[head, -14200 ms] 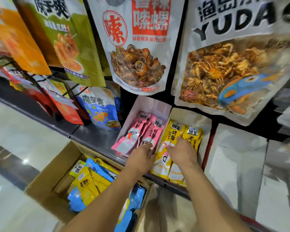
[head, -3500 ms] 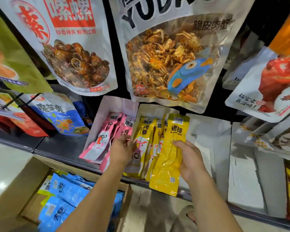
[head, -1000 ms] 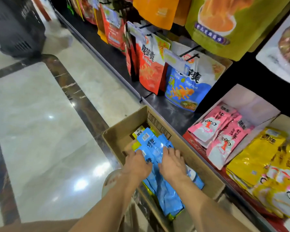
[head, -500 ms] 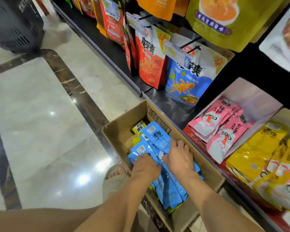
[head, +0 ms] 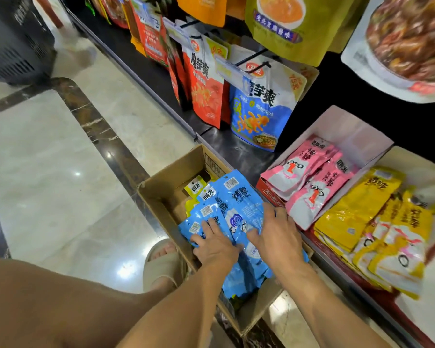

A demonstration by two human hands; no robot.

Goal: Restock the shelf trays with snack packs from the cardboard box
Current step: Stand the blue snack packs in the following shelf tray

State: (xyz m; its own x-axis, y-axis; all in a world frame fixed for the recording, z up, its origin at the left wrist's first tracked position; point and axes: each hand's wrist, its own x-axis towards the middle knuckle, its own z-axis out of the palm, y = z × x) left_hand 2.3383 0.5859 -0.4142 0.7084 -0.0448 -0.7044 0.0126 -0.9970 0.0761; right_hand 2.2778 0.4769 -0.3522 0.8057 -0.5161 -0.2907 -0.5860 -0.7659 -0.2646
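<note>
My left hand [head: 216,243] and right hand [head: 276,234] lie with fingers spread flat on the blue packs [head: 239,197] in the cardboard box [head: 161,178]. Advisable: square the stack, then grip it whole for the shelf trays [head: 349,126].

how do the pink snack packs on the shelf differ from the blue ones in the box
The pink plastic snack packs lie in a white shelf tray; the blue plastic snack packs lie in the brown cardboard box. The left hand and right hand rest on the blue packs; nothing touches the pink packs. Both are long flat sachets.
</note>
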